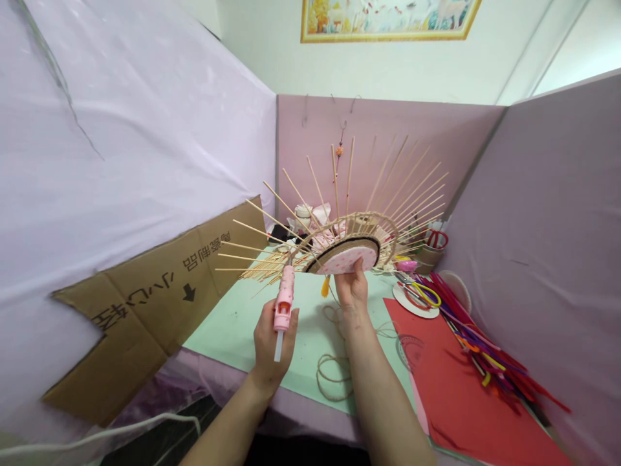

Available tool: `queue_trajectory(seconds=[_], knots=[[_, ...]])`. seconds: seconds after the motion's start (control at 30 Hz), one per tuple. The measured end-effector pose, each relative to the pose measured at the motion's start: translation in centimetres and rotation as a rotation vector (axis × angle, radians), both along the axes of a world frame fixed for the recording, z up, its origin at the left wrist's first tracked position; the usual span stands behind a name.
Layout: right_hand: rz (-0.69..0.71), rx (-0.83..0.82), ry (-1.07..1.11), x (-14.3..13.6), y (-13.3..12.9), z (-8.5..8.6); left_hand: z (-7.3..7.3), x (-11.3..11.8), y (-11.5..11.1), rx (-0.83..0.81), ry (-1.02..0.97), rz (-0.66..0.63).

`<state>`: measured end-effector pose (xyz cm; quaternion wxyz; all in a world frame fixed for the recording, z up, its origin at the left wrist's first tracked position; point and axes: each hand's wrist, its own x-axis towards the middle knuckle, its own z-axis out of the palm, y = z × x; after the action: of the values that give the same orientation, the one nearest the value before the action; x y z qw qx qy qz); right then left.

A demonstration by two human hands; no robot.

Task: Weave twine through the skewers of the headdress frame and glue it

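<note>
My left hand (pixel 275 336) is wrapped around a pink hot glue gun (pixel 285 298), with a clear glue stick poking out of its back end. The gun's nozzle points away, close to the left rim of a round craft piece. This round craft piece (pixel 347 259) has a pink spotted base, a dark band, and thin wooden sticks (pixel 295 194) fanning outward. A twine ring (pixel 391 223) runs around the sticks. Under the piece, my right hand (pixel 353 288) grips it, thumb against the pink base. A yellow tassel (pixel 325 286) hangs below.
Loose twine (pixel 334 378) lies on the pale green tabletop (pixel 223 323). To the right are red sheets (pixel 456 395), colourful pipe cleaners (pixel 490 349) and yellow-handled scissors (pixel 427 292). A cardboard panel (pixel 160 304) leans left; loose sticks (pixel 264 266) lie behind the gun.
</note>
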<state>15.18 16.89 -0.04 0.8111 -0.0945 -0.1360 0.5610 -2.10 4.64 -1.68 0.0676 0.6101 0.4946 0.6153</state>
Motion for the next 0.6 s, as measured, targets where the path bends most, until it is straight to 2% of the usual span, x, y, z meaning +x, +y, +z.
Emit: queue_trajectory(seconds=[0.3, 0.6], knots=[[-0.016, -0.006, -0.046, -0.03, 0.1, -0.05, -0.04, -0.06, 0.12, 0.006, 0.008, 0.008], [0.03, 0.022, 0.023, -0.13, -0.08, 0.03, 0.12, -0.07, 0.12, 0.014, 0.031, 0.013]])
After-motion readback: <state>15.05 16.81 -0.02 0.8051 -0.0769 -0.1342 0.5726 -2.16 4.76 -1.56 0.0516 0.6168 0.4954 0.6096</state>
